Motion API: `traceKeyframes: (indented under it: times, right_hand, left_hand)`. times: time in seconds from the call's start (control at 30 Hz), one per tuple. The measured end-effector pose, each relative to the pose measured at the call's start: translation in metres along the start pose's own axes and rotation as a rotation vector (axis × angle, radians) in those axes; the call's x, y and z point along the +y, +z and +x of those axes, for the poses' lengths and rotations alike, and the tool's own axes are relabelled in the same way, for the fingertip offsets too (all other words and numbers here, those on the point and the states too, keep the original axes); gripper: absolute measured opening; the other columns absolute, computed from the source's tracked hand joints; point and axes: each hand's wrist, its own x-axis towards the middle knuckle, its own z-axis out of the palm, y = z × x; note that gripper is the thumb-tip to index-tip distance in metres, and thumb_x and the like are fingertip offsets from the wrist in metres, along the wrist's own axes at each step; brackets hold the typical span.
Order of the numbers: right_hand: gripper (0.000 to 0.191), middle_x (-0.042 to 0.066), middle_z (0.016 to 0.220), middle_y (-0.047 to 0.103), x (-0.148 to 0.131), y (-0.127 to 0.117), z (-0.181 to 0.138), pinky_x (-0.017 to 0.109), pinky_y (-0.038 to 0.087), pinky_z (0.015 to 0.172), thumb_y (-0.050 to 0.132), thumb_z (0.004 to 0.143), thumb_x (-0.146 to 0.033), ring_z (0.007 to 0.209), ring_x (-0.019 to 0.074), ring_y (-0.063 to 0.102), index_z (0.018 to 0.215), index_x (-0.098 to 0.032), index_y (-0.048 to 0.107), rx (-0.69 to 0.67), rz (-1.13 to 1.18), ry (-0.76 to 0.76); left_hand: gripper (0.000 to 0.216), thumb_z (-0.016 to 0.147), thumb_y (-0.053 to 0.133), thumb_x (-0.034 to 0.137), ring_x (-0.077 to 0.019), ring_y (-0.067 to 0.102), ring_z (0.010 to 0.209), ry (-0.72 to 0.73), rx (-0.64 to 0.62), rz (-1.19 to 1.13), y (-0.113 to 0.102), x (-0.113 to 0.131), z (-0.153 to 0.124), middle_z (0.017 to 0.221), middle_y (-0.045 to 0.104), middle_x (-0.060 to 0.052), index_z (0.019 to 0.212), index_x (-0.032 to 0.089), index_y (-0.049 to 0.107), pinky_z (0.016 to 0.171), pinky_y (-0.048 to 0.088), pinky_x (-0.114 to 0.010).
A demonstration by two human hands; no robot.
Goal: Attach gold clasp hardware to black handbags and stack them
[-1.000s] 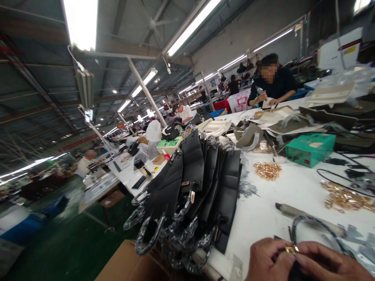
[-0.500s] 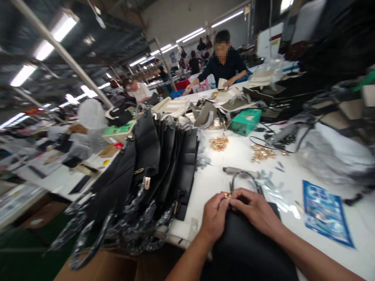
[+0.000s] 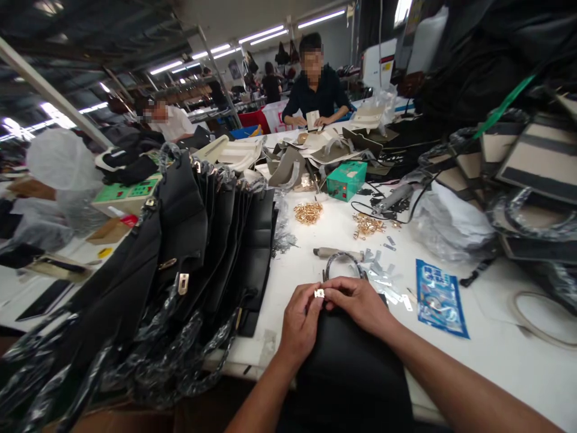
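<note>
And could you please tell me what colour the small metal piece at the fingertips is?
The small metal piece is shiny gold, best seen in the head view.

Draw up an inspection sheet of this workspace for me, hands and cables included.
Surface: white table, partly covered.
Job's things: black bag piece in front of the person; gold fitting near its handle.
Clutter: black bag pieces stacked at left, gold hardware piles, blue packet at right.
Grip: left hand and right hand meet fingertip to fingertip at the fitting.
Cables: black cable, right of the green box.
Surroundings: co-worker across the table; ceiling lights.
</note>
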Motion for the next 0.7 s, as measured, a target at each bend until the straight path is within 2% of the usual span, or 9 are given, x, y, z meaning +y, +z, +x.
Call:
traceKeyframes:
  times: [0.27,0.5,0.6,0.7]
  right_hand:
    - [0.027,-0.001,0.073,0.066,0.0043,0.0017,-0.002,0.026,0.048,0.07,0.052,0.094,-0.041,0.07,0.0157,0.063,0.087,-0.021,0.069,0.0,-0.183,-0.117]
    - [0.033,-0.001,0.072,0.065,0.0049,0.005,-0.0026,0.027,0.048,0.072,0.049,0.096,-0.045,0.071,0.0163,0.062,0.082,-0.02,0.065,0.027,-0.154,-0.101]
    - [0.03,0.001,0.08,0.068,0.0064,0.0037,-0.0024,0.03,0.05,0.077,0.052,0.095,-0.046,0.075,0.017,0.064,0.099,-0.019,0.066,0.031,-0.057,-0.073]
    - [0.037,0.004,0.103,0.069,0.008,0.0021,-0.0022,0.033,0.051,0.085,0.062,0.089,-0.044,0.089,0.0196,0.066,0.118,-0.022,0.064,0.018,-0.011,-0.095]
  left_hand:
    - [0.024,0.094,0.054,0.027,-0.0184,0.064,0.1,0.015,0.001,0.086,0.0004,-0.0017,-0.0018,0.107,0.069,-0.005,0.112,0.022,0.068,0.092,0.05,-0.033]
    - [0.024,0.094,0.054,0.027,-0.0182,0.064,0.099,0.026,0.008,0.086,0.0019,-0.0024,-0.0028,0.106,0.069,-0.005,0.112,0.022,0.069,0.092,0.049,-0.033]
    - [0.024,0.094,0.055,0.028,-0.0177,0.063,0.1,-0.01,0.049,0.02,0.0014,-0.0045,-0.0012,0.106,0.067,-0.004,0.113,0.023,0.069,0.091,0.048,-0.032]
    - [0.027,0.094,0.056,0.029,-0.016,0.061,0.096,-0.037,0.105,-0.065,0.0006,-0.0085,-0.0005,0.103,0.064,-0.003,0.118,0.026,0.068,0.085,0.049,-0.029]
